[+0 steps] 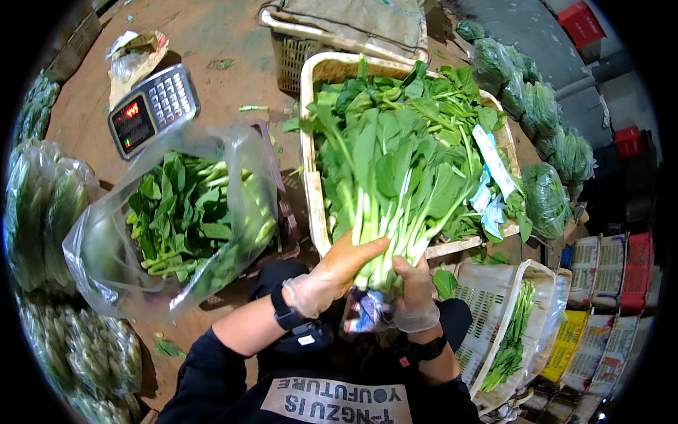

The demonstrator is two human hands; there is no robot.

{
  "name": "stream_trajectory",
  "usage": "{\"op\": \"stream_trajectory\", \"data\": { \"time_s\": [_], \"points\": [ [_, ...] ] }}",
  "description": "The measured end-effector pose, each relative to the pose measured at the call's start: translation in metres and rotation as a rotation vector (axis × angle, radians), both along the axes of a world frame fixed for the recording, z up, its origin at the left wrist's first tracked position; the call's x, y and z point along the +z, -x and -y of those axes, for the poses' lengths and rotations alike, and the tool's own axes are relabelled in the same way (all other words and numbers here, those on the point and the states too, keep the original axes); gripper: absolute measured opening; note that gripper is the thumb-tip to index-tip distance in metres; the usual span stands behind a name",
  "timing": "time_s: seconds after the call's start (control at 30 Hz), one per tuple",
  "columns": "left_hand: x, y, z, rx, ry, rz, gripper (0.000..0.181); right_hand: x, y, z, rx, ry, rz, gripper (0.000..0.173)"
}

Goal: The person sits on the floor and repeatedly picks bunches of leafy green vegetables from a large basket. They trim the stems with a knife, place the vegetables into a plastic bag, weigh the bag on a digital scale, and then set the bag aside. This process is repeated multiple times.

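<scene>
Both hands grip one bunch of leafy greens (386, 185) by its pale stems, leaves pointing away from me. My left hand (333, 265), in a clear thin glove, wraps the stems from the left. From the right, my gloved right hand (416, 289) closes round the same stems. Just under the stem ends is a crumpled, printed plastic-like item (368, 312); whether a hand holds it I cannot tell. Beyond the bunch, a white plastic crate (308, 201) is heaped with more loose greens (424, 100). To the left, an open clear plastic bag (95, 259) contains greens (185, 212).
A digital scale (153, 111) with a lit red display stands at the upper left. Bagged vegetables (47, 217) line the left; more bagged greens (540, 106) lie at the right. A blue-white wrapper (492, 164) rests on the crate's greens. Another crate (476, 302) holds some greens at lower right.
</scene>
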State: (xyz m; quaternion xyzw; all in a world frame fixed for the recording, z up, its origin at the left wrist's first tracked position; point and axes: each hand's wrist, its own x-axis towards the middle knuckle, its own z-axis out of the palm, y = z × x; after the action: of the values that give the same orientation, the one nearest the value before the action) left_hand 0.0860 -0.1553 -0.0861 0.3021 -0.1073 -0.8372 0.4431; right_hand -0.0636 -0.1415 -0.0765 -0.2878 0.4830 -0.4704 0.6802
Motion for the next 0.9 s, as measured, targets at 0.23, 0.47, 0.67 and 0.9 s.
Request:
{"op": "stream_trajectory", "data": {
  "time_s": [0.23,0.47,0.67,0.9],
  "points": [
    [0.029,0.054,0.000,0.052,0.606,0.592,0.082,0.018,0.027,-0.017,-0.072,0.314,-0.063,0.066],
    [0.047,0.093,-0.019,0.128,0.801,0.914,0.084,0.000,0.073,-0.027,-0.108,0.436,-0.010,0.066],
    [0.029,0.068,-0.011,-0.042,0.368,0.030,0.061,0.052,0.079,-0.006,0.286,0.480,-0.468,0.067],
    [-0.025,0.078,-0.033,0.265,0.090,-0.488,0.069,0.069,0.025,0.010,0.412,0.686,-1.523,0.102]
  ]
}}
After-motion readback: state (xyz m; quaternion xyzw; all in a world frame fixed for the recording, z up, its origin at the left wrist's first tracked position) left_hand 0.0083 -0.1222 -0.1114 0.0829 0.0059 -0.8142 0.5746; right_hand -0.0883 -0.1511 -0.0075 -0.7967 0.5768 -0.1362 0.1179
